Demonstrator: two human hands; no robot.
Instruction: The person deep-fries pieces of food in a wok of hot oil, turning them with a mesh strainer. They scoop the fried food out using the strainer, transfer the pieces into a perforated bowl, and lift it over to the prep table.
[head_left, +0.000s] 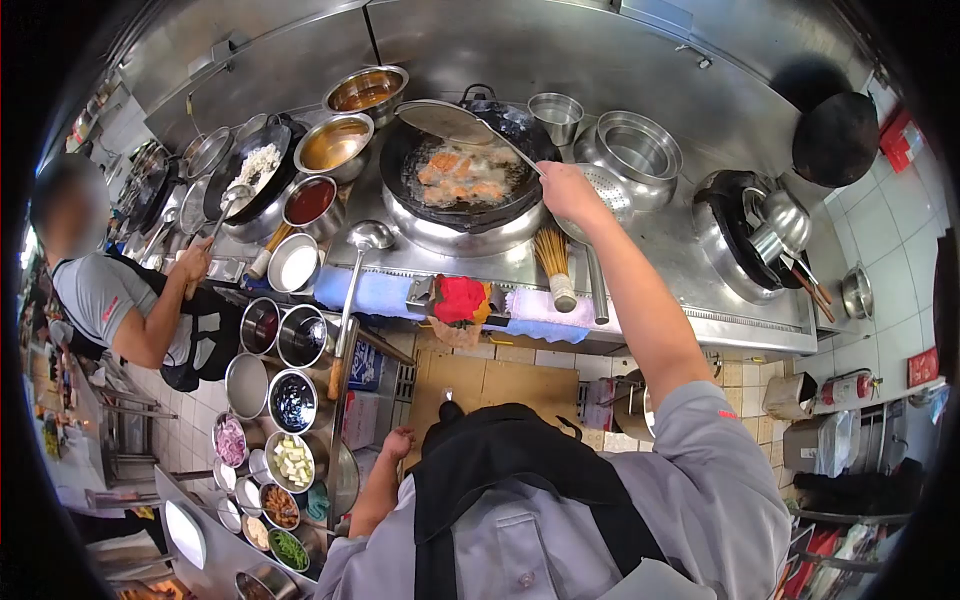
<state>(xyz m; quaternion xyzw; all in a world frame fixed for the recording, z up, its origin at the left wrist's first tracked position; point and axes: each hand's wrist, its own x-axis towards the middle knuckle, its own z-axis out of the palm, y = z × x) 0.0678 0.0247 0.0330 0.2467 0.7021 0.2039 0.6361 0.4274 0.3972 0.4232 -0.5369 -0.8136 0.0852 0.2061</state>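
Note:
My right hand (573,192) is closed around the handle of a round skimmer (445,122). The skimmer's wide flat head is over the far left part of a black wok (390,180). Inside the wok, orange-brown pieces of food (465,178) bubble in oil. Low beside my body, my left hand (398,442) hangs with its fingers curled in and nothing visible in it. Just right of the wok, partly behind my right forearm, a perforated strainer (606,188) rests with its handle pointing toward me. A bamboo brush (555,265) lies at the counter edge.
Left of the wok are steel bowls of amber liquid (335,145), a pot of red sauce (310,202) and a ladle (370,236). Ingredient containers (293,462) line my left side. A co-worker (125,290) stirs a wok of rice (255,175). A kettle (785,218) stands right.

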